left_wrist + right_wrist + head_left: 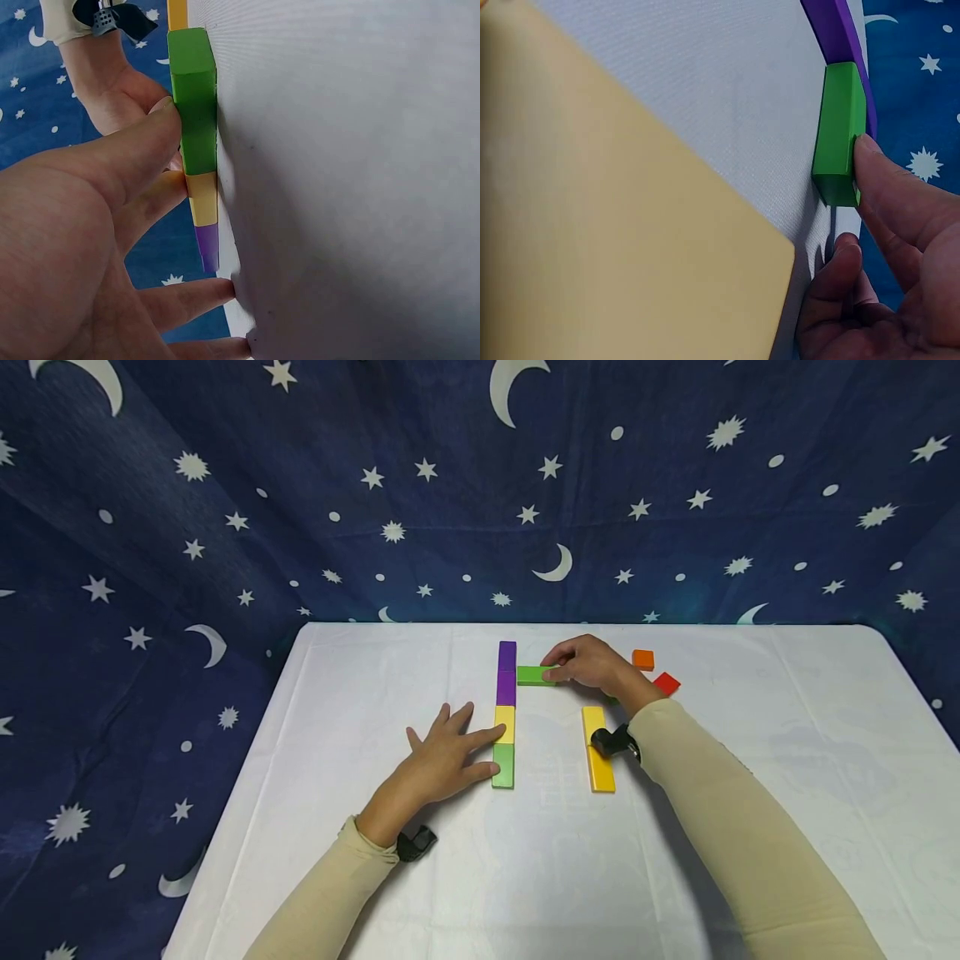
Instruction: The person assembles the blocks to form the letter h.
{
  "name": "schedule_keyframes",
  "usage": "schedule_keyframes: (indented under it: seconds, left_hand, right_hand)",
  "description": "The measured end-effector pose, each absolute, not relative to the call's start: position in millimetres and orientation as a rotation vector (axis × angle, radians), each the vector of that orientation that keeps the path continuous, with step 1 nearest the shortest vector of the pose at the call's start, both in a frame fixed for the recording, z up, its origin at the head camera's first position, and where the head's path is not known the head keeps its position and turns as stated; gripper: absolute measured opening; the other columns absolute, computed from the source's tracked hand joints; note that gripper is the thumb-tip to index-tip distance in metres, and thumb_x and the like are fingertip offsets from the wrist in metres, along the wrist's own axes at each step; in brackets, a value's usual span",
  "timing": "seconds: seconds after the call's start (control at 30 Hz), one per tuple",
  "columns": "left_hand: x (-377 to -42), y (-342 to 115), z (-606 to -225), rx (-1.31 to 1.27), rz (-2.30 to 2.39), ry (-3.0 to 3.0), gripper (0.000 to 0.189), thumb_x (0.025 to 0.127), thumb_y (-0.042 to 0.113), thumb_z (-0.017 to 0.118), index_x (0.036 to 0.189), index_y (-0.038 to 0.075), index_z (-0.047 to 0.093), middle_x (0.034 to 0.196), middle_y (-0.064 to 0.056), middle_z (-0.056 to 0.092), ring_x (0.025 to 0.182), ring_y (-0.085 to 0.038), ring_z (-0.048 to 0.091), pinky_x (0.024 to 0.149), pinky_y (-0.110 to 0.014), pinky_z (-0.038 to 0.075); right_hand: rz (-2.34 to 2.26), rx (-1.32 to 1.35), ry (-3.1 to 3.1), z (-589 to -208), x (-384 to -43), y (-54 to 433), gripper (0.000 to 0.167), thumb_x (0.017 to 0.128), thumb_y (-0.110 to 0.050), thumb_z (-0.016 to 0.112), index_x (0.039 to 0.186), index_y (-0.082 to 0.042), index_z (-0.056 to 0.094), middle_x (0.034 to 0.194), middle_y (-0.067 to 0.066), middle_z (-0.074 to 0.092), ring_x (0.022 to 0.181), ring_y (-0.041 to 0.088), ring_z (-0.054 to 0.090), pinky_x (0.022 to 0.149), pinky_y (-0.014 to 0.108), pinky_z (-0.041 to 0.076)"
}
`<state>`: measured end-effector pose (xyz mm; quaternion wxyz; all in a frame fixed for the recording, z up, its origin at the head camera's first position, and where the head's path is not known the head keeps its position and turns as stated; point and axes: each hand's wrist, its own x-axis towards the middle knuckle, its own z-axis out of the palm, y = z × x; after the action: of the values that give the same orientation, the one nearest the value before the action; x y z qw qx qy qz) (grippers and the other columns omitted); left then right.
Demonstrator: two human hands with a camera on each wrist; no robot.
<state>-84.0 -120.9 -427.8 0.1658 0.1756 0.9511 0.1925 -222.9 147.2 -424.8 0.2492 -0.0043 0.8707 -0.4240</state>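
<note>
A straight column on the table is made of two purple blocks (506, 688), a pale yellow block (505, 718) and a light green block (503, 768). My left hand (435, 763) lies along its left side with fingers spread; the thumb touches the green block and the index finger the yellow one. Beside the purple blocks, my right hand (591, 663) pinches a green block (838, 124) between thumb and finger. That block lies crosswise, its far end against or very near the purple in the right wrist view.
Two deeper yellow blocks (597, 768) stand end to end beneath my right wrist. Beyond that wrist lie an orange block (642, 660) and a red block (667, 682); another green piece is mostly hidden by the hand. A starry blue cloth (450, 552) hangs behind the white table (360, 693).
</note>
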Motion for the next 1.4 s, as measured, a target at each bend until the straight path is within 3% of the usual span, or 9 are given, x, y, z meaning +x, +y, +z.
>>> schedule_keyframes:
  seconds: [1.4]
  left_hand:
    - [-84.5,-120.8,-429.0,0.495,0.533,2.705,0.060,0.094,0.056,0.067,0.150,0.043,0.050,0.170,-0.013,0.024,0.156,-0.050,0.012,0.102,-0.090,0.010]
  right_hand:
    - [-1.138,-0.003,2.375,-427.0,-224.4,147.2,0.029,0.090,-0.023,0.081,0.117,-0.013,0.076,0.115,0.011,0.059,0.108,0.028,0.049,0.092,0.037,0.043]
